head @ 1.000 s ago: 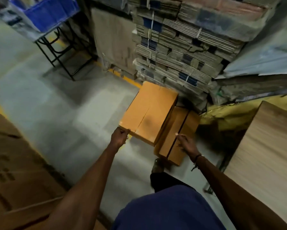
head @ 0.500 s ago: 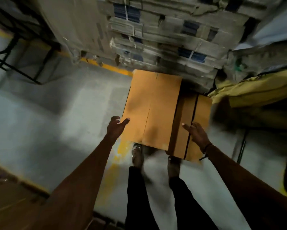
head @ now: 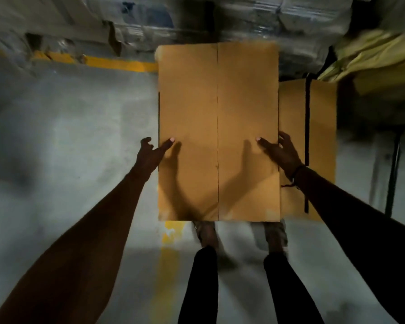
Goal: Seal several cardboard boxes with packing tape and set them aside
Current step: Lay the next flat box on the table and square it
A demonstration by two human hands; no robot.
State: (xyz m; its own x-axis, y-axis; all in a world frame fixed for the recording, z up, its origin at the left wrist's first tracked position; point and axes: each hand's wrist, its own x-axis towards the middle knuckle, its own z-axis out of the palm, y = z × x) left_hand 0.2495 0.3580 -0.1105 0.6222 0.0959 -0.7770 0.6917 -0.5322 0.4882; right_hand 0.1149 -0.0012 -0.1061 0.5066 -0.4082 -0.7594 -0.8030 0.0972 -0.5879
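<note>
Box (head: 218, 127) between left hand (head: 150, 153) and right hand (head: 278, 150), thumbs on top.

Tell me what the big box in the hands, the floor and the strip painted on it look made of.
Big box: brown cardboard, matte, by the flat tan face and centre flap seam; any tape is not discernible. Floor: likely bare concrete, grey, mottled, dull. Strip: looks like yellow paint, chipped at its left end. Left hand and right hand grip the box's sides.

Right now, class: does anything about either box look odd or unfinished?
Yes. The second box, lower and right of the held box, shows a dark open gap between its top flaps, so it looks unsealed. The held box's seam is closed; tape cannot be made out.
</note>
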